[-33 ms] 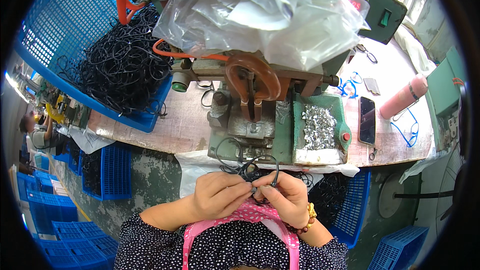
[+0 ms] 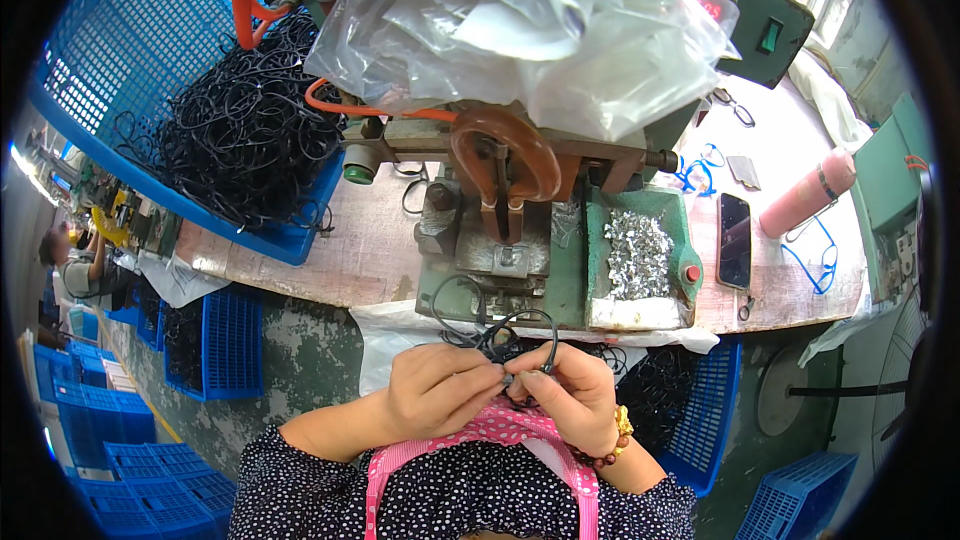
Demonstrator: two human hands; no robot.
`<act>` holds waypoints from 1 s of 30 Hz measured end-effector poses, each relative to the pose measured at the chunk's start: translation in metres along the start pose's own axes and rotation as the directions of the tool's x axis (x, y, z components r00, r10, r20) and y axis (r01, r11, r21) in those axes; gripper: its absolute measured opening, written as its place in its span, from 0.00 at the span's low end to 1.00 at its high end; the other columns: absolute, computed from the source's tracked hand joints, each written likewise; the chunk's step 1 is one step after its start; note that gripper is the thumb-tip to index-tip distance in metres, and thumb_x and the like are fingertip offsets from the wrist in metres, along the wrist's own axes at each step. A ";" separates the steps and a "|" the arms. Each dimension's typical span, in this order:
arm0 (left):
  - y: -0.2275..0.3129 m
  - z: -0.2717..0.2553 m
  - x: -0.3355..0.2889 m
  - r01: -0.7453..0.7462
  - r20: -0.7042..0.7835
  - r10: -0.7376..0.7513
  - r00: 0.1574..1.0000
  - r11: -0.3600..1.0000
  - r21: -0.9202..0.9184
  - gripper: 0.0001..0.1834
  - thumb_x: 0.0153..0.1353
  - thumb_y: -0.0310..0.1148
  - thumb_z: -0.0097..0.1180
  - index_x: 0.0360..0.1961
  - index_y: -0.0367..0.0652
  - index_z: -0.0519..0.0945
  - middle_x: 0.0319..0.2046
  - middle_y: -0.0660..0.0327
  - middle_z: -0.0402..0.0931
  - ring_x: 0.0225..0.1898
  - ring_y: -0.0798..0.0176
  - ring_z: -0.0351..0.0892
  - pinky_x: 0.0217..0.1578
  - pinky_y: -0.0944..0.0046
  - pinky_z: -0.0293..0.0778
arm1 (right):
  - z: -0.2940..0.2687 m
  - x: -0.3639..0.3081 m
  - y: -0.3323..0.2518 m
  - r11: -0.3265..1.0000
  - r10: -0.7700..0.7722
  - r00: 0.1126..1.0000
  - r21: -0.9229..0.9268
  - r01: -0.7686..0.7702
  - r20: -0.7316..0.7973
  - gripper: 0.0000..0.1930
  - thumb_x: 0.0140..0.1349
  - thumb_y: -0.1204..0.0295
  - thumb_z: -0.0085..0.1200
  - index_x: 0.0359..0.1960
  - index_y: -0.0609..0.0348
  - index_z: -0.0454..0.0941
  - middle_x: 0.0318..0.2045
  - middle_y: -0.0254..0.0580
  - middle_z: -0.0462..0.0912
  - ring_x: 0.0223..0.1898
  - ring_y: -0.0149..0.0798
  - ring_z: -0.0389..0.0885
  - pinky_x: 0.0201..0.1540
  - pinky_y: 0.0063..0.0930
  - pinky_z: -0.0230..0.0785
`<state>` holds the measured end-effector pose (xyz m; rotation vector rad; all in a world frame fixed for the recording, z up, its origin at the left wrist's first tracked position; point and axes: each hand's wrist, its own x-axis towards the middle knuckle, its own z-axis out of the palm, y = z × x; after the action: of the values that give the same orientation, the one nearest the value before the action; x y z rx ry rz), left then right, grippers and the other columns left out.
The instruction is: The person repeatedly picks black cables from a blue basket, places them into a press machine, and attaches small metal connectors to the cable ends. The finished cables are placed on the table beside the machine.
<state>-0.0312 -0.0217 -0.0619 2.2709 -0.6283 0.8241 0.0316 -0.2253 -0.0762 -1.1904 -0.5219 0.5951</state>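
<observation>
In front of my chest, my left hand (image 2: pixel 440 392) and my right hand (image 2: pixel 572 398) meet with fingertips pinched together. Both grip a thin black cord (image 2: pixel 545 318), whose loops rise above the fingers toward the machine's front edge. Something small and greyish shows between the fingertips, too small to make out. Just beyond the hands stands a green bench press (image 2: pixel 508 260) with a brown curved guard (image 2: pixel 545 165). Beside it, a green tray (image 2: pixel 682 225) holds a heap of small silvery metal pieces (image 2: pixel 636 255).
A blue basket (image 2: pixel 180 202) full of tangled black cords (image 2: pixel 255 125) leans at left. Another blue basket (image 2: pixel 708 420) sits below the bench at right. A clear plastic bag (image 2: pixel 610 60) covers the machine's top. A phone (image 2: pixel 734 240) and a pink bottle (image 2: pixel 808 195) rest at right.
</observation>
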 end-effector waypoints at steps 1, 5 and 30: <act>0.000 0.000 0.000 -0.003 0.002 0.003 1.000 1.000 0.006 0.14 0.49 0.23 0.71 0.39 0.38 0.84 0.33 0.58 0.82 0.26 0.59 0.81 0.24 0.64 0.76 | 0.000 0.000 0.000 1.000 -0.003 1.000 0.001 0.003 -0.002 0.10 0.70 0.81 0.53 0.49 0.70 0.82 0.33 0.39 0.87 0.34 0.24 0.83 0.39 0.19 0.76; -0.001 0.002 -0.001 -0.001 0.005 0.001 1.000 1.000 0.006 0.14 0.49 0.23 0.71 0.39 0.37 0.84 0.33 0.57 0.82 0.26 0.59 0.81 0.24 0.64 0.76 | 0.001 0.000 0.002 1.000 -0.008 1.000 0.021 0.008 -0.014 0.10 0.69 0.81 0.54 0.49 0.70 0.82 0.33 0.39 0.87 0.34 0.24 0.83 0.38 0.19 0.76; -0.004 0.008 0.000 0.028 0.051 -0.025 0.998 0.999 -0.047 0.13 0.50 0.23 0.69 0.38 0.35 0.83 0.33 0.55 0.82 0.24 0.57 0.81 0.23 0.63 0.75 | 0.001 0.004 0.009 1.000 -0.006 0.998 -0.030 0.005 -0.059 0.09 0.70 0.80 0.54 0.49 0.69 0.82 0.32 0.36 0.86 0.34 0.22 0.82 0.38 0.18 0.75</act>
<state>-0.0251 -0.0248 -0.0682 2.2586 -0.6329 0.7333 0.0327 -0.2198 -0.0842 -1.2305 -0.4855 0.5477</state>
